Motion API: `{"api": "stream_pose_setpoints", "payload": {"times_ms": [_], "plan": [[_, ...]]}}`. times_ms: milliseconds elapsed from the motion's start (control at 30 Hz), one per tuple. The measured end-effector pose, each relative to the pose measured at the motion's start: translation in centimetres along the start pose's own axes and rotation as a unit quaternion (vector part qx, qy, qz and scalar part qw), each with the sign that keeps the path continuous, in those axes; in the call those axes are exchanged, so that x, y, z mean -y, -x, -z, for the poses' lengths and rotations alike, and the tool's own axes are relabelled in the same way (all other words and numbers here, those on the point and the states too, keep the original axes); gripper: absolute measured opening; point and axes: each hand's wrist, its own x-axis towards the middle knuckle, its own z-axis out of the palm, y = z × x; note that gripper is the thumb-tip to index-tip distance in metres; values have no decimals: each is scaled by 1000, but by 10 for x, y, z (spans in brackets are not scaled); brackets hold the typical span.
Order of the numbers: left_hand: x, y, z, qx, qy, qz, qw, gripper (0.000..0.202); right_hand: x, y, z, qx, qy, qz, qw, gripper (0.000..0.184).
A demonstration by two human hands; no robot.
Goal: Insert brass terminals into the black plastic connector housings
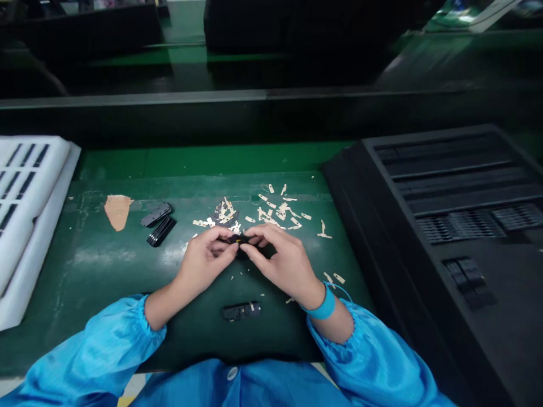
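Observation:
Between the fingertips of both hands is a small black plastic part (238,239) with a yellowish spot on it; my fingers cover most of it. My left hand (211,251) pinches its left end, and my right hand (278,254) grips the right end. Just beyond the hands lie a heap of small pale and dark strips (224,212) and a scatter of small cream-coloured pieces (280,212). A flat black part (241,311) with a light strip on it rests on the green mat, nearer my body.
Left of the hands lie a stack of black parts (161,230), a dark oblong part (156,214) and a tan paper scrap (117,212). White slotted trays (42,186) stand at far left. A large black tray (428,249) with rows of parts borders the right.

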Motion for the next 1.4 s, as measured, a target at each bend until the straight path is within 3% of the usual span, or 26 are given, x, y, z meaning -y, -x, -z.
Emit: {"api": "stream_pose_setpoints", "payload": {"times_ms": [200, 500, 700, 900, 1133, 1400], "plan": [[-2, 4, -4, -16, 2, -44, 999, 36, 3, 6, -10, -52, 76, 103, 990, 10], [-2, 5, -5, -5, 93, -32, 995, 21, 1, 5, -4, -64, 185, 228, 954, 11], [-2, 5, -6, 5, 134, -16, 991, 19, 1, 6, -3, -59, 198, 245, 947, 13], [-1, 5, -6, -9, 110, -50, 993, 17, 4, 7, -9, -110, 113, 157, 975, 20], [-2, 6, -7, -12, 103, -50, 993, 16, 1, 10, -9, -84, 131, 190, 969, 24], [-1, 6, -9, -20, 122, -52, 991, 16, -1, 10, -9, -95, 115, 214, 965, 26]]}}
